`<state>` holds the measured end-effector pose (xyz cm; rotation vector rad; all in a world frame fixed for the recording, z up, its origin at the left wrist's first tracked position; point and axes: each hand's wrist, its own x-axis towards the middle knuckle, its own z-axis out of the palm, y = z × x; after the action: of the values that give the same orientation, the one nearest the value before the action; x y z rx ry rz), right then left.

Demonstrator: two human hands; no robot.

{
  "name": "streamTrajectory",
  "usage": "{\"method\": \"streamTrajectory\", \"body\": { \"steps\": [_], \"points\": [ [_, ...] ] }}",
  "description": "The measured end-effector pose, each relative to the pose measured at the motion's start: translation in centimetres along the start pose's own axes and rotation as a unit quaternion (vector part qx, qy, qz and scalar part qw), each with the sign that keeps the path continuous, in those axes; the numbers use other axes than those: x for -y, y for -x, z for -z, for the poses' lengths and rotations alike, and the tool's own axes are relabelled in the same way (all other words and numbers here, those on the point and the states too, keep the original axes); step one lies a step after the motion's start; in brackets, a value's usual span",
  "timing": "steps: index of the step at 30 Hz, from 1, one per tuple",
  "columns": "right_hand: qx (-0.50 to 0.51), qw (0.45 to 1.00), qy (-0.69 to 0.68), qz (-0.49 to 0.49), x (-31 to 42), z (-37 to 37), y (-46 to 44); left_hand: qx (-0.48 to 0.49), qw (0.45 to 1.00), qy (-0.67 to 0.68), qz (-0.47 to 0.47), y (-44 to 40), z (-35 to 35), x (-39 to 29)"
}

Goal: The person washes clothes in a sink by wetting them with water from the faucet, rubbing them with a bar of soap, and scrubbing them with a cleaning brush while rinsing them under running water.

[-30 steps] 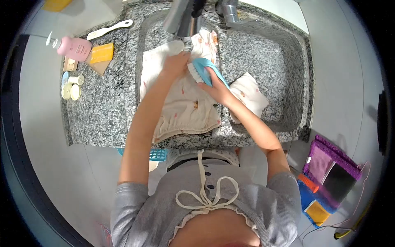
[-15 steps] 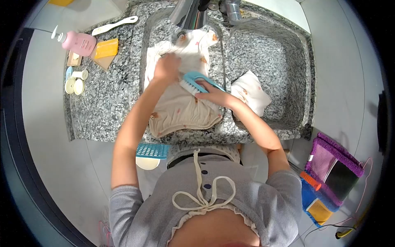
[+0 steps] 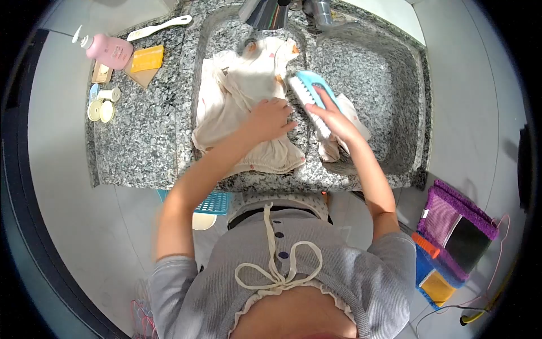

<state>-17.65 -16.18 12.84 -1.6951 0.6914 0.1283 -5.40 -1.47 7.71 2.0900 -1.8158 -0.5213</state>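
A cream garment with small coloured prints lies spread over the left basin and its front edge, creased at the left side. My left hand rests on its middle, fingers stretched out and slightly apart, gripping nothing that I can see. In my right hand is a light blue scrub brush, held by its handle above the divider between the basins. Its white bristles face left, apart from the garment. Partly hidden behind that hand, a second printed cloth sits in the right basin.
A chrome faucet overhangs the left basin. On the left counter are a pink pump bottle, a yellow soap bar, a white long-handled brush and several small round pieces. Purple-edged mop pads stand at lower right.
The brush has lifted off the garment and moved right in my right hand. My left hand has slid right and toward me, and the garment's left side is more bunched.
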Motion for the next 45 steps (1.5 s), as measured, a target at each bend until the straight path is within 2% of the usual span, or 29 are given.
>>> {"method": "streamTrajectory", "body": {
  "steps": [3,6,9,15,18,21,24,25,28,29,34,37,40,43,45],
  "points": [
    [-0.019,0.997,0.062,0.03,-0.1,1.4,-0.8,-0.048,0.984,-0.09,0.146,-2.4,-4.3,1.1],
    [-0.044,0.995,0.074,0.04,-0.1,1.8,-1.0,-0.096,0.966,-0.176,0.161,-2.8,-5.4,3.0],
    [-0.054,0.994,0.077,0.058,-0.7,1.7,-1.2,-0.051,0.962,-0.072,0.26,-3.4,-3.5,3.4],
    [-0.056,0.993,0.071,0.081,-1.7,1.7,-1.6,-0.037,0.95,-0.086,0.299,-4.5,-3.3,4.5],
    [-0.049,0.996,0.057,0.049,-0.8,2.2,-1.2,-0.028,0.952,-0.123,0.279,-5.1,-3.9,4.4],
    [-0.068,0.992,0.092,0.057,-1.3,3.2,-1.8,-0.102,0.981,-0.091,0.14,-4.6,-3.3,2.8],
    [-0.092,0.985,0.13,0.072,-1.0,3.7,-2.2,-0.074,0.993,0.088,0.014,-5.0,-3.4,0.7],
    [-0.097,0.983,0.14,0.074,-1.3,3.7,-2.7,-0.081,0.995,0.059,0.007,-4.4,-3.6,-0.2],
    [-0.09,0.974,0.201,0.062,-0.3,3.5,-3.4,-0.223,0.967,-0.086,0.085,-2.6,-3.6,-1.2],
    [-0.109,0.964,0.229,0.081,-0.8,3.3,-4.1,-0.195,0.973,-0.074,0.102,-2.1,-3.9,-0.6],
    [-0.063,0.965,0.249,0.06,0.2,1.3,-6.0,-0.032,0.986,-0.025,0.16,0.3,-4.4,2.2],
    [-0.023,0.951,0.273,0.144,-0.1,-2.2,-5.9,0.072,0.976,-0.009,0.207,1.7,-2.8,1.0],
    [0.012,0.907,0.391,0.156,-1.0,-6.9,-6.4,0.046,0.979,-0.043,0.196,3.7,-2.5,-0.1],
    [-0.069,0.892,0.429,0.121,-1.8,-6.5,-10.8,0.032,0.98,-0.03,0.195,4.7,-3.3,0.4],
    [-0.121,0.859,0.472,0.156,-1.9,-4.4,-14.4,0.036,0.978,-0.004,0.207,4.7,-2.4,-0.1]
  ]
}}
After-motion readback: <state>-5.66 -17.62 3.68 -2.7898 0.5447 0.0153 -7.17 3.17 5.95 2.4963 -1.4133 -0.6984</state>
